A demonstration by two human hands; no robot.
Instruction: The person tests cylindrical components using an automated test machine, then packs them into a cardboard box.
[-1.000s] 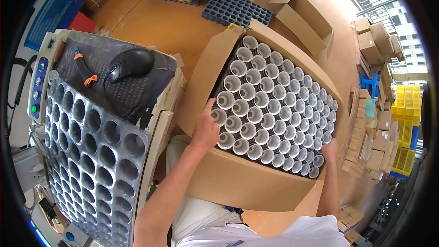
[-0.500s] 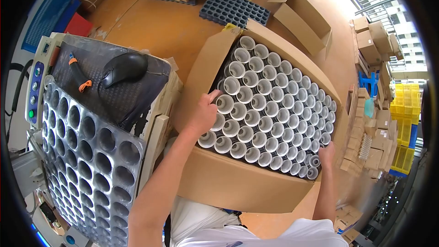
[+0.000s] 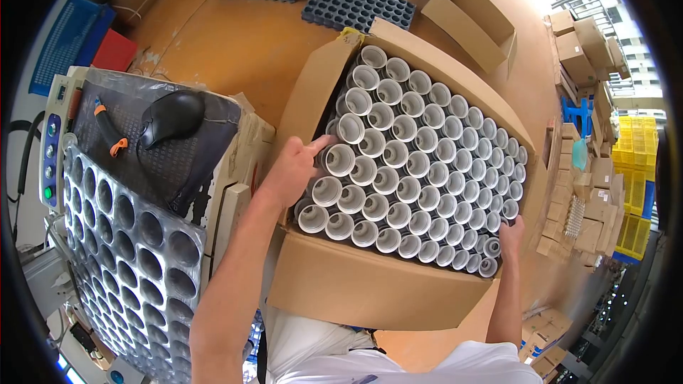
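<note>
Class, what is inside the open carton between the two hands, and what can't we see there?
The carton holds rows of pale, round, cup-like pieces, open ends up. Packed closely, they hide its floor and most of their own sides.

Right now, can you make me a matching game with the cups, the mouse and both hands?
Column one:
1. cups
2. mouse
3. left hand
4. right hand

Column two:
A. at the box end farther from the mouse
B. black
C. white, in rows
D. at the box end nearer the mouse

Right pairs: 1-C, 2-B, 3-D, 4-A
</note>
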